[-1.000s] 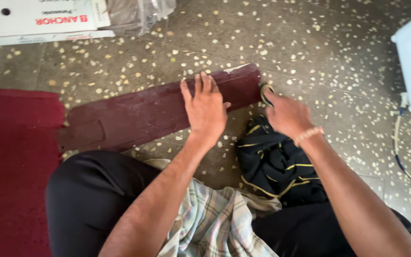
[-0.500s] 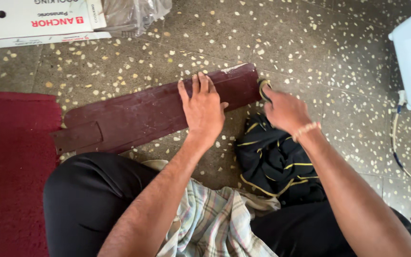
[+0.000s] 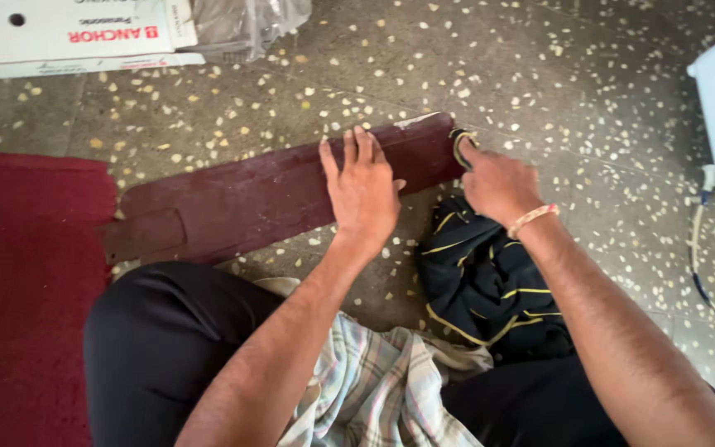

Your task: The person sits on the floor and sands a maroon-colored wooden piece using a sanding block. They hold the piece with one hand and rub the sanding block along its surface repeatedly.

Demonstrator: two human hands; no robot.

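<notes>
On the speckled terrazzo floor (image 3: 539, 74), the left hand (image 3: 363, 192) lies flat and released on a long maroon fan blade (image 3: 275, 194), while the right hand (image 3: 498, 184) clenches black yellow-striped cloth (image 3: 482, 281) against the blade's end.

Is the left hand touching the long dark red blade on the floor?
Touching. The head view shows the left hand lying flat, palm down, on the dark red blade, with no gap visible under the fingers.
</notes>
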